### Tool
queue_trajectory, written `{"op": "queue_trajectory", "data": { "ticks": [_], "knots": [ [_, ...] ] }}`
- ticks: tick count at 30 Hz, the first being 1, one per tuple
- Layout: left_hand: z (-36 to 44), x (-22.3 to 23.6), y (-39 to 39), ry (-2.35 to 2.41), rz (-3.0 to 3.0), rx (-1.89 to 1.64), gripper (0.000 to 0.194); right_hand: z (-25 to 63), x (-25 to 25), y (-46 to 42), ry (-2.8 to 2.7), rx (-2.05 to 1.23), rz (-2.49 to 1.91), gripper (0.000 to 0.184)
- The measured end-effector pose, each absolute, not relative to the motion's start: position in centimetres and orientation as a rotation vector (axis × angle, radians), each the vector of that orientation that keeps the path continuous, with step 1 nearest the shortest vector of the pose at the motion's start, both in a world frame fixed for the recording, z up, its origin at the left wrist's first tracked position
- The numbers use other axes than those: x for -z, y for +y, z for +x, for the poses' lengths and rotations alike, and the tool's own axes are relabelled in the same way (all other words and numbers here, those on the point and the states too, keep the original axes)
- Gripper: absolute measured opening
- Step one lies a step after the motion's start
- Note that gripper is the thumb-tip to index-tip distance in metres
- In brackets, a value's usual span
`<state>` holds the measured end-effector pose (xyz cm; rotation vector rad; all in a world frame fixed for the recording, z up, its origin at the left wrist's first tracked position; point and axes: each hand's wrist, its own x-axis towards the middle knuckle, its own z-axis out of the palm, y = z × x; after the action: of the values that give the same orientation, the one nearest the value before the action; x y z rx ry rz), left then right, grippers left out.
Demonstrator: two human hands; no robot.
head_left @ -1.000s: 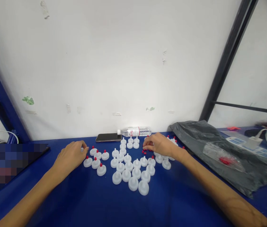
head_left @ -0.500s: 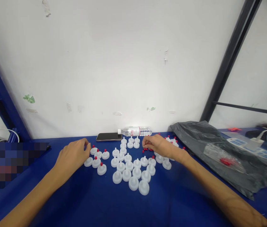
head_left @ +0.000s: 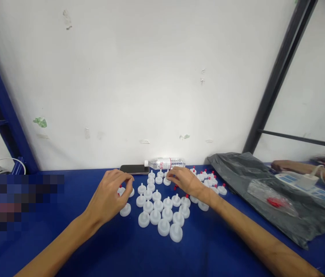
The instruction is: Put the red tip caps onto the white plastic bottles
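White nozzle caps [head_left: 164, 227] stand in loose rows on the blue table, their pointed spouts upward. My left hand [head_left: 112, 192] hovers over the group on the left, where red-tipped caps are partly hidden beneath it. Its thumb and index finger come together in a pinch; whatever is between them cannot be seen. At the back of the middle rows my right hand [head_left: 184, 180] has its fingertips pinched beside a white nozzle cap [head_left: 167, 181]. What those fingertips hold is too small to name. Small red tips [head_left: 176, 187] lie partly covered under this hand.
A phone [head_left: 134, 169] and a clear plastic bottle [head_left: 165, 163] lie along the wall. Red-tipped caps [head_left: 222, 189] stand right. Beyond is a grey plastic bag [head_left: 246, 184] with a clear packet of red pieces [head_left: 274, 202]. Another person's arm [head_left: 297, 166] reaches near a power strip [head_left: 303, 186].
My left hand has moved right, over the left group of caps. My right hand has shifted slightly left, to the back middle caps. Another person's arm has appeared at the right.
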<state>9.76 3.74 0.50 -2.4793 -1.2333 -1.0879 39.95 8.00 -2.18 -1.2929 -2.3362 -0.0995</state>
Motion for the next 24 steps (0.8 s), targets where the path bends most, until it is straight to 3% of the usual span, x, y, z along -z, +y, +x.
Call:
{"op": "queue_trajectory", "data": {
  "ticks": [5,10,16,24],
  "knots": [
    [10.8,0.2,2.7,-1.104,-2.583,1.212,0.021,39.0,0.0,5.7,-2.145,-0.082,-1.137,0.013],
    [12.0,1.0,1.5,-1.269,-2.792,1.284,0.055,35.6,-1.1,1.9,-1.941,-0.401,-0.908,0.013],
    [12.5,0.7,0.8,-1.295,-2.838,1.353,0.035,34.3,-0.7,0.8,-1.821,-0.583,-0.848,0.015],
    [12.6,0.6,0.7,-1.375,-2.951,1.414,0.038,34.5,-0.6,1.1,-1.65,-0.668,-0.839,0.011]
  ]
}}
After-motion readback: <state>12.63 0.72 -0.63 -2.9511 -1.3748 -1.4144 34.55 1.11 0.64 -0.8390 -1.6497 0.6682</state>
